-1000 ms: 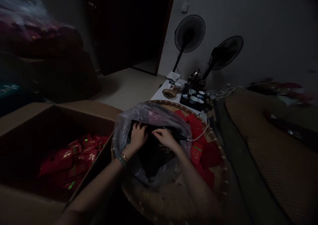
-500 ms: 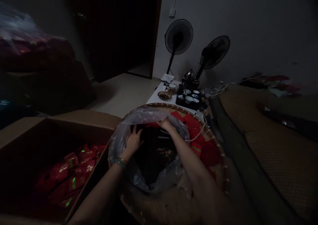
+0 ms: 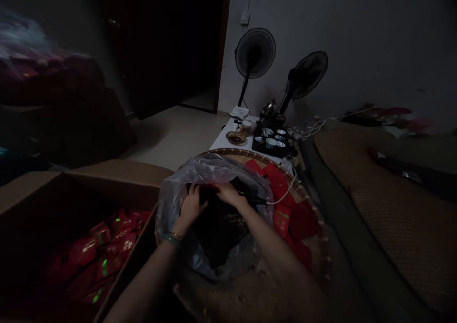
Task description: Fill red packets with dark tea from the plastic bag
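A clear plastic bag (image 3: pixel 210 168) lies wide open on a round woven tray (image 3: pixel 228 151), with dark loose material (image 3: pixel 217 232) inside, too dim to name. My left hand (image 3: pixel 191 206) reaches in at the bag's left side, fingers apart, over the dark contents. My right hand (image 3: pixel 228 193) comes in from the right, its fingers closed on a red packet (image 3: pixel 210 187) that shows dimly between both hands. A dark device (image 3: pixel 255 199) with a white cord lies beside my right wrist; its kind is unclear.
Red packets (image 3: pixel 282 220) lie on the tray's right side. At left stands a cardboard box (image 3: pixel 121 173) holding several red packets (image 3: pixel 87 249). Beyond the tray, a white table (image 3: pixel 223 142) bears a black tea tray with cups (image 3: pixel 271 143). Two fans (image 3: pixel 255 52) stand behind.
My right hand has moved left and down from the bag's far side, close to my left hand, with the red packet. My left hand has barely shifted.
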`<control>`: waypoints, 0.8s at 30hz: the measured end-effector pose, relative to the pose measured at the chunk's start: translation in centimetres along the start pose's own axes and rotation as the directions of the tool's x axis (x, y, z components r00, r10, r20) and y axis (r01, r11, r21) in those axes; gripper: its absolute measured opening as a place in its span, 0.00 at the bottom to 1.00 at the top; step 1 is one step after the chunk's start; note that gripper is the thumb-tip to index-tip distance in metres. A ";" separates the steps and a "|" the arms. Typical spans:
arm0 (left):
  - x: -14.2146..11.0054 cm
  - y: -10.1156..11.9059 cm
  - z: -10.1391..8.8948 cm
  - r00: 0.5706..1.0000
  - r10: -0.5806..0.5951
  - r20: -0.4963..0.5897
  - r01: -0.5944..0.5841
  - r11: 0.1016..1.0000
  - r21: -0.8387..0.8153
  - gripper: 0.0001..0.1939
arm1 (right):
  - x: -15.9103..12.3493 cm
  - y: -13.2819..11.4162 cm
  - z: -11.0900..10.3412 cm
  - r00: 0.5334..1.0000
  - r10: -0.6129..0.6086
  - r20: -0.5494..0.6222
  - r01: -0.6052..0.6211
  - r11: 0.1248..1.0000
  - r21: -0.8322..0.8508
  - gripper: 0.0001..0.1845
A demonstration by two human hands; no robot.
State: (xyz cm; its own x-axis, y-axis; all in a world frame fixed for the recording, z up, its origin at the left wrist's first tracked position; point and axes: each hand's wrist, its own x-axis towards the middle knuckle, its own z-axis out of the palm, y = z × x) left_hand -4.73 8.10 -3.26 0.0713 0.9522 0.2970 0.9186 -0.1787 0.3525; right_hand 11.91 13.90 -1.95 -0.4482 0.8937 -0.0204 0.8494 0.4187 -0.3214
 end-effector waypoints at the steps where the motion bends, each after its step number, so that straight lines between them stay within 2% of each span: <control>1: 0.1 0.1 -0.1 1.000 -0.014 -0.012 0.014 0.998 -0.055 0.31 | -0.9 -0.3 -0.1 1.000 -0.012 -0.010 0.013 0.999 0.035 0.19; 3: 0.2 0.6 -0.6 0.999 -0.035 -0.041 0.028 0.984 -0.174 0.31 | -2.8 -0.8 -0.1 0.997 -0.020 -0.070 0.034 0.979 0.203 0.16; 5: 0.1 1.1 -1.1 0.998 -0.041 -0.058 0.017 0.933 -0.359 0.30 | -4.7 -1.4 0.4 0.990 0.014 -0.137 0.053 0.881 0.471 0.17; 8: -1.0 1.6 -1.7 0.997 -0.063 0.046 0.078 0.732 -0.677 0.28 | -7.3 -2.3 1.4 0.990 0.092 -0.105 0.029 0.602 0.798 0.18; 10: -2.2 1.8 -1.8 0.987 -0.088 0.133 0.159 0.640 -0.752 0.29 | -9.0 -2.9 2.0 0.994 0.111 -0.010 -0.037 0.410 0.911 0.20; 12: -3.4 2.0 -1.9 0.979 -0.098 0.180 0.201 0.621 -0.758 0.29 | -10.5 -3.3 2.3 0.990 0.100 0.104 -0.124 0.217 0.968 0.24; 14: -4.4 2.2 -2.0 0.977 -0.085 0.195 0.203 0.643 -0.739 0.27 | -11.7 -3.8 2.4 0.973 0.101 0.209 -0.211 0.013 0.977 0.27; 17: -5.2 2.8 -2.4 0.991 -0.042 0.125 0.116 0.726 -0.678 0.23 | -12.7 -4.4 2.4 0.936 0.135 0.326 -0.292 -0.221 0.930 0.28; 19: -5.2 3.2 -2.7 1.000 -0.008 0.025 0.022 0.776 -0.630 0.17 | -12.9 -4.6 2.5 0.922 0.125 0.365 -0.314 -0.307 0.898 0.28; 21: -5.1 3.3 -3.1 0.998 -0.003 -0.061 -0.034 0.806 -0.591 0.11 | -12.9 -4.7 2.8 0.917 0.089 0.389 -0.335 -0.357 0.872 0.28; 24: -5.1 2.8 -3.5 0.991 -0.104 -0.082 0.031 0.785 -0.619 0.08 | -12.7 -4.6 3.7 0.902 0.133 0.411 -0.316 -0.446 0.838 0.23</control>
State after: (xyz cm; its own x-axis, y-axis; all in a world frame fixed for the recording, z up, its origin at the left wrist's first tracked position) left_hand -3.91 1.90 -0.71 -0.0571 0.9420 0.3306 0.4824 -0.2639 0.8352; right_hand 12.63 0.03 -3.66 -0.4058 0.7954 -0.4501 -0.4704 -0.6040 -0.6433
